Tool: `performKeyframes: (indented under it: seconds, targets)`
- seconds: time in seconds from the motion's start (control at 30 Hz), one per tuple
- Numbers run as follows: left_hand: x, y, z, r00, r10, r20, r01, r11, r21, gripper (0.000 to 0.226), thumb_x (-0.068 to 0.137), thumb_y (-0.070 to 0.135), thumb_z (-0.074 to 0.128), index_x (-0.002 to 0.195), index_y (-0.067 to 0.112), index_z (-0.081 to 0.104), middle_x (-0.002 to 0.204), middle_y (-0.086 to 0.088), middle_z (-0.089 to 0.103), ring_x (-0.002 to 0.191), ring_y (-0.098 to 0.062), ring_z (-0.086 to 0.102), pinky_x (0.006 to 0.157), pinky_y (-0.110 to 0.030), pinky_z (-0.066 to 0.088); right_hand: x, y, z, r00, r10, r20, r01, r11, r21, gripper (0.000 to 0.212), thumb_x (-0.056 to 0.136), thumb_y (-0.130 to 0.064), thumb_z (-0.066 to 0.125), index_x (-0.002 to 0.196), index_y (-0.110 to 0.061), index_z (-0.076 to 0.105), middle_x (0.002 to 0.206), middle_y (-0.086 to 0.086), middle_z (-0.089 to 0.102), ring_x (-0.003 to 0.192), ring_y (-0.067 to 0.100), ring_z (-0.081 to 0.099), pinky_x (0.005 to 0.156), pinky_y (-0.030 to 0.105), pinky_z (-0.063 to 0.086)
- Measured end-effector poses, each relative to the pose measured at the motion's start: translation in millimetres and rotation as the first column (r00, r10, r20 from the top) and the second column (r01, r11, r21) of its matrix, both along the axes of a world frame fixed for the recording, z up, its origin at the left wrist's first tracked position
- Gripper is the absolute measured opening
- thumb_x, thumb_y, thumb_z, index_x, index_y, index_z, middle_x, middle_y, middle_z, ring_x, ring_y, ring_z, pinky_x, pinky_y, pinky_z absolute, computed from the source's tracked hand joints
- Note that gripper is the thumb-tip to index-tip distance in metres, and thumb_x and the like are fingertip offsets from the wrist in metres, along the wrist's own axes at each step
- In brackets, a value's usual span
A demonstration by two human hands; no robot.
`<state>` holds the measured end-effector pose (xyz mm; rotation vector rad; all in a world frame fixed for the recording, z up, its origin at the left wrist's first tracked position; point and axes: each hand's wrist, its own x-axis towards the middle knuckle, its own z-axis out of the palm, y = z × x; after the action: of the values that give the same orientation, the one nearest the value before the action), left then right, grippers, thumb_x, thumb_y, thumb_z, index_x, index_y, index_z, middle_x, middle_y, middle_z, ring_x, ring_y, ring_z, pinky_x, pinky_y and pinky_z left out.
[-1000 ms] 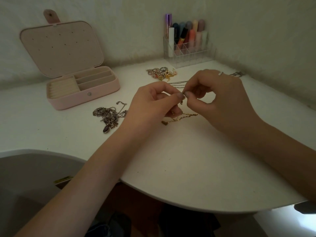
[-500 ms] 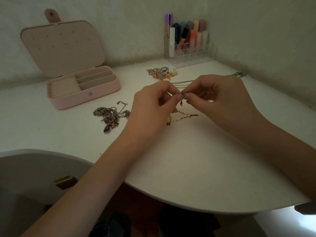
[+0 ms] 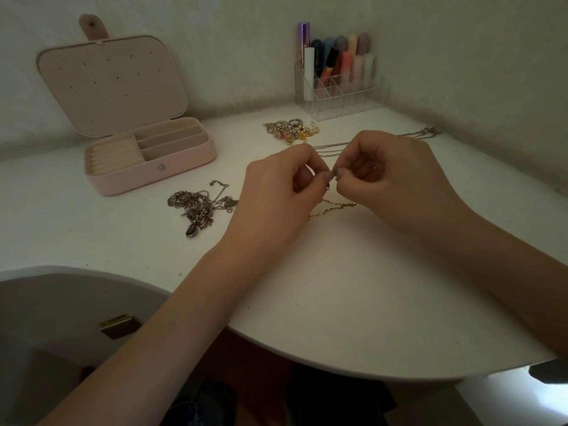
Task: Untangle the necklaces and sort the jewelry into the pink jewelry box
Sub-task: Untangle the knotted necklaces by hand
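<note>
i see both hands raised just above the white table point(image 3: 353, 302), meeting at the fingertips near the middle of the view. my left hand point(image 3: 276, 192) has its fingers curled in, thumb and forefinger pinching a fine chain, and my right hand point(image 3: 390, 176) is curled the same way, pinching the same spot from the other side, so the two pinches are touching or nearly so. the thing they hold is a thin gold necklace point(image 3: 335, 207); a loop of it droops below the fingers and lies on the table between the wrists. whether a small clasp or a knot sits between the fingertips i cannot tell, it is too small. a silver chain point(image 3: 330, 147) runs from behind the hands off to the right along the table, ending near the wall. to the left of my left hand lies a tangled heap of silver necklaces point(image 3: 199, 204) with a dark purple pendant at its near edge. further back, between the hands and the wall, sits a small pile of rings and earrings point(image 3: 292, 130). the pink jewelry box point(image 3: 147, 173) stands open at the far left, lid tilted back against the wall, its ring rolls and divided compartments showing. a clear organizer point(image 3: 338, 90) holding tubes and pens stands in the back against the wall.
</note>
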<state>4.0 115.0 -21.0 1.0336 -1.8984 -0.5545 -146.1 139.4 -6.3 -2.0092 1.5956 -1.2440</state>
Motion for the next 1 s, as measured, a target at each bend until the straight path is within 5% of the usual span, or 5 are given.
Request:
performKeyframes:
  seconds: [0.2,0.6,1.0]
  targets:
    - [1.3,-0.1,0.3,1.0,-0.005,-0.016,0.005,1.0,0.01,0.006,0.088,0.016,0.064,0.083,0.013,0.065,0.063,-0.005,0.065,0.057,-0.014,0.061,0.052,-0.012,0.044,-4.9,-3.3,1.2,0.993,0.03,0.112,-0.04,0.995,0.092,0.006,0.085,-0.015,0.067,0.087,-0.02,0.07,0.08,-0.003,0.071,0.074,0.011,0.069,0.073,0.027,0.057]
    - [2.5,-2.9,-3.1,0.997,-0.005,0.071,0.012,0.995,-0.101,0.008,0.089,0.015,0.062,0.085,0.01,0.065,0.064,-0.009,0.063,0.063,-0.017,0.054,0.059,-0.023,0.042,-4.9,-3.5,1.6,0.981,0.024,0.193,-0.066,0.975,0.214,0.006,0.085,-0.013,0.068,0.082,-0.009,0.071,0.074,0.004,0.073,0.067,0.008,0.07,0.068,0.02,0.057]
    - [1.8,-3.7,-3.0,0.986,0.02,0.164,0.019,0.972,-0.233,0.007,0.088,0.015,0.06,0.085,0.011,0.064,0.066,0.014,0.05,0.063,-0.007,0.046,0.064,-0.026,0.04,-6.4,-3.9,1.8,0.938,0.06,0.342,-0.181,0.925,0.333,0.011,0.09,-0.01,0.061,0.085,-0.004,0.069,0.079,0.008,0.072,0.068,0.01,0.068,0.066,0.02,0.057]
